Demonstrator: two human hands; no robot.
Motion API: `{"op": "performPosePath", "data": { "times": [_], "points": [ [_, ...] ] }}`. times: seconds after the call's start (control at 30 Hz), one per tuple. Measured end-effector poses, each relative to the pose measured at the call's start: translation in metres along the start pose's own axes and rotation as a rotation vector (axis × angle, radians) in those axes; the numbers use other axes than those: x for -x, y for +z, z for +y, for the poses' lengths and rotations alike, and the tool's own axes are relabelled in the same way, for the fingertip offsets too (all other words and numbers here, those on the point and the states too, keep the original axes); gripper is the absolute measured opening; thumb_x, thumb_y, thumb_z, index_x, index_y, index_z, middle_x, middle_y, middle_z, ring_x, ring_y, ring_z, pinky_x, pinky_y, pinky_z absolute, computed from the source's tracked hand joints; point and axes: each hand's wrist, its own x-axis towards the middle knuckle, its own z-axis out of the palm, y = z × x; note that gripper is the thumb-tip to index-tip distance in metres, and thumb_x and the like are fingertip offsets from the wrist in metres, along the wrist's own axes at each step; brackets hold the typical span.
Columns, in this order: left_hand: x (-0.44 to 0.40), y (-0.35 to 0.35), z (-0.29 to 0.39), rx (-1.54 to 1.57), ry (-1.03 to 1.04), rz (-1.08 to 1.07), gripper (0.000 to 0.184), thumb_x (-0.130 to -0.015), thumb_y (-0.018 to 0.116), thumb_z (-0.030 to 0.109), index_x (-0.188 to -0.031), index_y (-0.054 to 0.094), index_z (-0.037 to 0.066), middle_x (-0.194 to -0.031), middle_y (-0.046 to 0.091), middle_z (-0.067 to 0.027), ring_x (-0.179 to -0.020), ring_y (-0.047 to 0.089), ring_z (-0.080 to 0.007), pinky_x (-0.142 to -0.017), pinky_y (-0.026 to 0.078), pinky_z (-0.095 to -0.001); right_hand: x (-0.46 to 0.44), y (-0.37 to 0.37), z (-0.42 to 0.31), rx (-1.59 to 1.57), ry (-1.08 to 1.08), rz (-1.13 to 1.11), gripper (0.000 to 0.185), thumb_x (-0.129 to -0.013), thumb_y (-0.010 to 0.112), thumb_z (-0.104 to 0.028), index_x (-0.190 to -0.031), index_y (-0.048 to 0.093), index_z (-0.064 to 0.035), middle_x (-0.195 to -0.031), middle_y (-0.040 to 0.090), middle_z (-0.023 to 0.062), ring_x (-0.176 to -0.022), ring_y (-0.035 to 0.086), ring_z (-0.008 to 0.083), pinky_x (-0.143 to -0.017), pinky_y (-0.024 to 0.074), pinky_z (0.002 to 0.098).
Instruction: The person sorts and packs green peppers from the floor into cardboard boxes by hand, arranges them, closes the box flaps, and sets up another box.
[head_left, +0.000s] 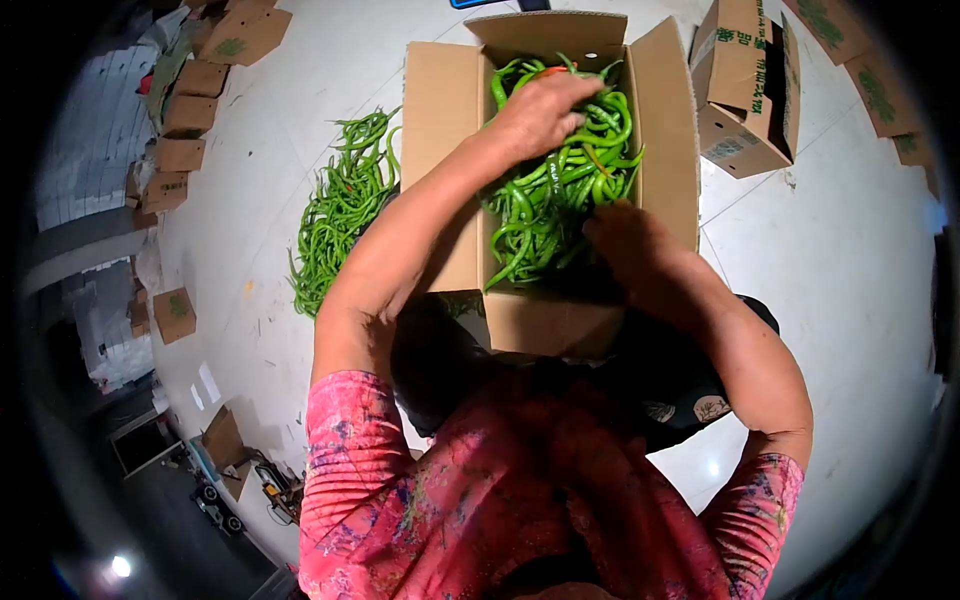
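An open cardboard box [441,150] stands between my knees with its flaps folded outward. Long green peppers [545,205] fill it, with a little red or orange among them near the top. My left hand [545,112] lies over the peppers at the far part of the box, its fingers bent and slightly blurred; what is under them is hidden. At the box's right inner side, my right hand [622,235] reaches down in shadow beside the peppers, and its fingertips are hard to make out.
A pile of green peppers [340,205] lies on the floor left of the box. Another cardboard box [745,90] stands at the upper right. More cartons [180,155] line the left side, and others [865,80] the far right.
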Motion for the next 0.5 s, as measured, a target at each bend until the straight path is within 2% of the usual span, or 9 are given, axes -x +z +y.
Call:
{"op": "performPosePath", "data": {
  "times": [0.03, 0.07, 0.13, 0.17, 0.23, 0.33, 0.4, 0.47, 0.5],
  "points": [
    [0.003, -0.012, 0.003, 0.038, -0.095, 0.094, 0.049, -0.085, 0.07, 0.017, -0.131, 0.056, 0.01, -0.129, 0.059, -0.0182, -0.119, 0.056, -0.0343, -0.102, 0.045, -0.0403, 0.003, -0.004, 0.002, 0.02, -0.013, 0.043, 0.025, -0.078, 0.067, -0.019, -0.1, 0.065, -0.0067, -0.106, 0.064, 0.0136, -0.097, 0.064, 0.03, -0.083, 0.0532, 0.0374],
    [0.007, -0.024, 0.007, 0.035, -0.213, 0.179, 0.047, -0.086, 0.068, 0.016, -0.13, 0.056, 0.006, -0.122, 0.064, -0.0176, -0.113, 0.061, -0.0303, -0.097, 0.048, -0.0388, 0.001, 0.003, 0.005, -0.004, -0.004, 0.023, 0.024, -0.08, 0.065, -0.018, -0.101, 0.065, -0.0065, -0.106, 0.064, 0.0138, -0.098, 0.064, 0.0302, -0.084, 0.0531, 0.038],
    [0.025, -0.052, 0.024, 0.079, -0.422, 0.221, 0.041, -0.087, 0.065, 0.014, -0.127, 0.059, 0.006, -0.112, 0.068, -0.0178, -0.102, 0.066, -0.029, -0.089, 0.052, -0.0385, -0.005, 0.011, 0.01, -0.079, 0.045, 0.001, 0.022, -0.084, 0.061, -0.017, -0.102, 0.064, -0.0062, -0.105, 0.064, 0.0143, -0.099, 0.064, 0.0309, -0.084, 0.053, 0.0395],
    [0.04, -0.058, 0.03, -0.016, -0.327, 0.269, 0.036, -0.087, 0.063, 0.013, -0.122, 0.062, 0.005, -0.103, 0.071, -0.0169, -0.091, 0.069, -0.0286, -0.081, 0.055, -0.0392, -0.006, 0.01, 0.01, -0.133, 0.084, 0.002, 0.021, -0.085, 0.059, -0.017, -0.102, 0.064, -0.0059, -0.105, 0.064, 0.0147, -0.099, 0.064, 0.0314, -0.084, 0.0529, 0.0403],
    [0.073, -0.059, 0.036, -0.059, -0.289, 0.143, 0.031, -0.086, 0.066, 0.012, -0.115, 0.066, 0.005, -0.103, 0.069, -0.0173, -0.089, 0.067, -0.0309, -0.079, 0.054, -0.0397, -0.002, -0.01, 0.006, -0.314, 0.222, 0.039, 0.02, -0.089, 0.055, -0.015, -0.103, 0.063, -0.0055, -0.105, 0.064, 0.0159, -0.099, 0.063, 0.0331, -0.084, 0.0525, 0.0422],
    [0.109, -0.051, 0.067, -0.162, -0.313, -0.055, 0.026, -0.083, 0.067, 0.01, -0.108, 0.068, 0.005, -0.094, 0.065, -0.0183, -0.087, 0.063, -0.0354, -0.078, 0.052, -0.0417, 0.003, -0.019, 0.003, -0.412, 0.121, 0.186, 0.02, -0.09, 0.049, -0.008, -0.105, 0.063, -0.0059, -0.106, 0.063, 0.0187, -0.1, 0.062, 0.0365, -0.083, 0.0517, 0.0446],
    [0.127, -0.038, 0.085, -0.326, -0.245, -0.154, 0.039, -0.074, 0.065, 0.002, -0.113, 0.066, 0.011, -0.077, 0.058, -0.0135, -0.079, 0.06, -0.0319, -0.074, 0.051, -0.0433, 0.0, -0.017, -0.002, -0.403, 0.136, 0.182, 0.022, -0.089, 0.048, -0.005, -0.105, 0.063, -0.0056, -0.108, 0.062, 0.0197, -0.102, 0.062, 0.0378, -0.085, 0.0513, 0.0449],
    [0.132, -0.026, 0.091, -0.453, -0.164, -0.156, 0.046, -0.072, 0.064, 0.002, -0.117, 0.064, 0.012, -0.076, 0.056, -0.0136, -0.079, 0.059, -0.032, -0.075, 0.05, -0.0427, -0.005, -0.016, -0.006, -0.376, 0.14, 0.147, 0.025, -0.087, 0.047, -0.001, -0.106, 0.063, -0.0053, -0.109, 0.062, 0.0203, -0.103, 0.061, 0.0384, -0.086, 0.0509, 0.0453],
    [0.13, -0.023, 0.089, -0.47, -0.227, -0.255, 0.044, -0.074, 0.062, 0.002, -0.117, 0.063, 0.011, -0.083, 0.061, -0.0148, -0.085, 0.061, -0.0314, -0.078, 0.05, -0.0413, -0.007, -0.017, -0.005, -0.353, 0.145, 0.115, 0.026, -0.086, 0.048, 0.0, -0.107, 0.062, -0.0052, -0.109, 0.062, 0.0204, -0.104, 0.061, 0.0384, -0.087, 0.0507, 0.0456]
  ]
}}
